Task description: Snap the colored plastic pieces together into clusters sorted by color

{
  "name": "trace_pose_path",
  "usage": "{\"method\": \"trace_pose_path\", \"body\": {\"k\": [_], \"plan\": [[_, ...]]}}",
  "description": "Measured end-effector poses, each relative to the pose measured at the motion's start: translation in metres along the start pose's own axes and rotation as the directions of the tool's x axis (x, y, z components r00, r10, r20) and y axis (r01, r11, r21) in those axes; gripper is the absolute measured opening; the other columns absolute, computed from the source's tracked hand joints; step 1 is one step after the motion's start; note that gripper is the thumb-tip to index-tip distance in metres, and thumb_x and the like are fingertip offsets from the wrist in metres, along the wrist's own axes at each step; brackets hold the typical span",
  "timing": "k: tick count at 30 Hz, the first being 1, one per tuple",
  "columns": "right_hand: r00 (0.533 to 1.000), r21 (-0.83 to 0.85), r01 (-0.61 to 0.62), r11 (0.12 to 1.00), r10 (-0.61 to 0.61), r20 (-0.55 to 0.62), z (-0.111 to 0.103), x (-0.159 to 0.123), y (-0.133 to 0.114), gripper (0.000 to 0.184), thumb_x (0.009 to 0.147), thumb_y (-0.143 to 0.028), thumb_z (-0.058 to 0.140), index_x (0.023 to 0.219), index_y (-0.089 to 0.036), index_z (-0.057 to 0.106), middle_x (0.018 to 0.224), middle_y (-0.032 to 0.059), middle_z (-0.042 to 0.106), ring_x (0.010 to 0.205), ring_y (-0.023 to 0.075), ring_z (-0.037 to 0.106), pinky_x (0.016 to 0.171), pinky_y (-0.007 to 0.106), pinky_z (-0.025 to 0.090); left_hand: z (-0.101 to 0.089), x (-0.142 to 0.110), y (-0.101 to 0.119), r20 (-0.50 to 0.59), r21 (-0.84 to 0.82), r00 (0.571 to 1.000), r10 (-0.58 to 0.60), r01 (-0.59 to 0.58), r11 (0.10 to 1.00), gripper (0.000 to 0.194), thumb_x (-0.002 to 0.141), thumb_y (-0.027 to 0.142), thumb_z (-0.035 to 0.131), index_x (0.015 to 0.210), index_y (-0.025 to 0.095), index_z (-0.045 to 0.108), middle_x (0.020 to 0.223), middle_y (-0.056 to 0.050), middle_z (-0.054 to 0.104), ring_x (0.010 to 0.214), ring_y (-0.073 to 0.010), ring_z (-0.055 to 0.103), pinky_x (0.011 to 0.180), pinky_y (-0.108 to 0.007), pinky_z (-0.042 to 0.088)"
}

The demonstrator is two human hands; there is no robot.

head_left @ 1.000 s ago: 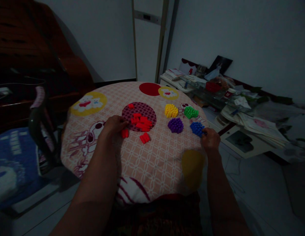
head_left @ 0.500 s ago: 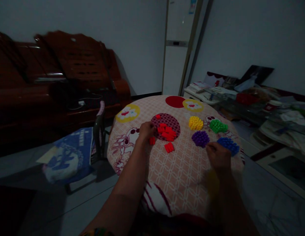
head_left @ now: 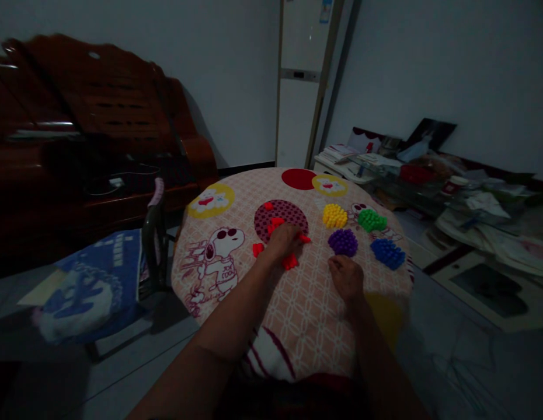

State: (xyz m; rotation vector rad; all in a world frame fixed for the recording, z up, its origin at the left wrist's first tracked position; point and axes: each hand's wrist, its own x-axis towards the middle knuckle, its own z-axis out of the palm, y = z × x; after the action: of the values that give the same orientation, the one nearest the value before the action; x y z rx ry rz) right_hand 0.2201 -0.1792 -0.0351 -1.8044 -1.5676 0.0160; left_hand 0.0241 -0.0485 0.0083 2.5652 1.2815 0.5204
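My left hand (head_left: 284, 239) lies over a pile of loose red pieces (head_left: 275, 224) on a round table with a cartoon-print cloth (head_left: 236, 280); its fingers curl down among them and are partly hidden. Single red pieces (head_left: 257, 249) lie beside it on the cloth. My right hand (head_left: 347, 277) rests on the cloth with fingers curled, just below a purple studded cluster (head_left: 343, 241). Yellow (head_left: 334, 216), green (head_left: 371, 220) and blue (head_left: 387, 253) clusters sit nearby to the right.
A dark wooden sofa (head_left: 79, 146) stands at the left, with a chair holding a blue cushion (head_left: 91, 286) beside the table. A low table piled with papers and clutter (head_left: 429, 175) is at the right. A tall white unit (head_left: 300, 87) stands at the back wall.
My left hand has moved right onto the red pile. My right hand has left the blue cluster and come in toward the purple one. The camera view has shifted.
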Motion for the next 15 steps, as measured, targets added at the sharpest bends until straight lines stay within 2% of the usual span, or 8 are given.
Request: {"method": "trace_pose_path", "body": {"k": [3,6,11,15], "plan": [[0.998,0.128,-0.058,0.990,0.061,-0.022,-0.001,-0.001,0.000,0.028,0.089,-0.038,0.052,0.083,-0.021,0.073,0.084,0.0071,0.074,0.076,0.0196,0.067,0.075,0.031,0.051,-0.003,0.001,0.003,-0.042,-0.075,0.999,0.031,-0.034,0.997,0.017,0.084,0.022,0.060,0.094,0.015,0.072,0.097,-0.011,0.072,0.091,-0.0231,0.065,0.083,-0.032,0.047],[0.991,0.282,-0.126,0.951,0.135,-0.014,-0.001,-0.001,0.000,0.032,0.086,-0.046,0.058,0.094,-0.020,0.074,0.085,0.0064,0.075,0.074,0.0197,0.069,0.072,0.031,0.054,-0.006,0.000,0.014,-0.037,-0.262,0.992,0.121,-0.126,0.957,0.017,0.080,0.017,0.060,0.093,0.015,0.072,0.089,-0.007,0.071,0.082,-0.0188,0.063,0.076,-0.029,0.046],[0.971,0.542,-0.234,0.808,0.220,0.091,-0.003,0.000,-0.003,0.052,0.078,-0.054,0.068,0.114,-0.016,0.071,0.076,0.0042,0.073,0.064,0.0180,0.067,0.055,0.027,0.053,0.002,-0.006,0.043,0.009,-0.532,0.973,0.229,-0.189,0.826,0.014,0.078,0.024,0.062,0.084,0.015,0.070,0.071,-0.002,0.066,0.065,-0.0129,0.056,0.061,-0.024,0.040],[0.960,0.659,-0.259,0.706,0.263,0.097,-0.007,0.002,-0.004,0.052,0.078,-0.055,0.069,0.110,-0.013,0.072,0.076,0.0069,0.074,0.057,0.0173,0.065,0.049,0.027,0.052,0.007,-0.014,0.060,0.029,-0.608,0.970,0.243,-0.176,0.775,0.015,0.078,0.028,0.063,0.079,0.015,0.069,0.068,-0.001,0.065,0.063,-0.0117,0.055,0.058,-0.022,0.039]]}}
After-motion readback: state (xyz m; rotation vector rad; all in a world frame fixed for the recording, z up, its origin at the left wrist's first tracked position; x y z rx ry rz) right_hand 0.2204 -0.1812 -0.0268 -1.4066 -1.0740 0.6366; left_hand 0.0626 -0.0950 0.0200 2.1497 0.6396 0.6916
